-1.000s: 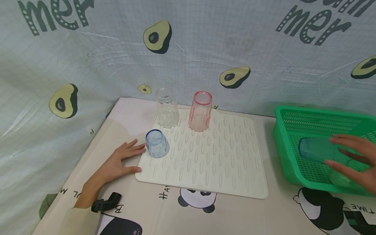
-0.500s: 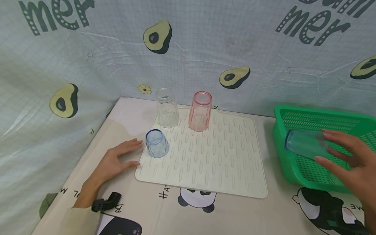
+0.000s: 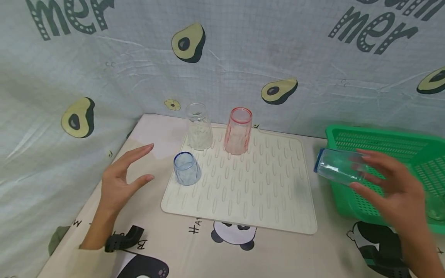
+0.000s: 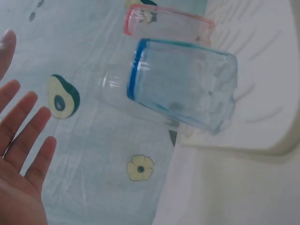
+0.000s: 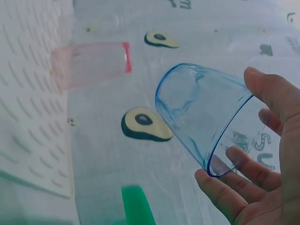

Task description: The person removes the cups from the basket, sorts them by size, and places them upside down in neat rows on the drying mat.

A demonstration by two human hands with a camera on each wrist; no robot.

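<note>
My right hand [image 3: 396, 189] holds a clear blue drinking glass [image 3: 338, 166] by its rim end, over the left side of the green basket. The glass lies nearly on its side, its darker blue base towards the mat. In the right wrist view, thumb and fingers pinch the blue rim [image 5: 229, 136]. My left hand [image 3: 119, 179] hovers left of the mat, thumb and fingers spread, touching nothing. Closest to it is a short blue glass [image 3: 187, 170] on the white ridged mat [image 3: 243, 193]. A tall clear glass [image 3: 199, 131] and a red-tinted glass [image 3: 238, 133] stand behind.
The green basket [image 3: 379, 136] stands to the right of the mat, with another see-through glass [image 3: 436, 208] partly visible inside. A patterned cloth wall [image 3: 226, 58] rises right behind the mat and along the left. Printed cloth [image 3: 278, 255] covers the table.
My right hand has lifted the blue glass out of the basket and carried it left over its edge. My left hand has drawn back from the mat's edge and up.
</note>
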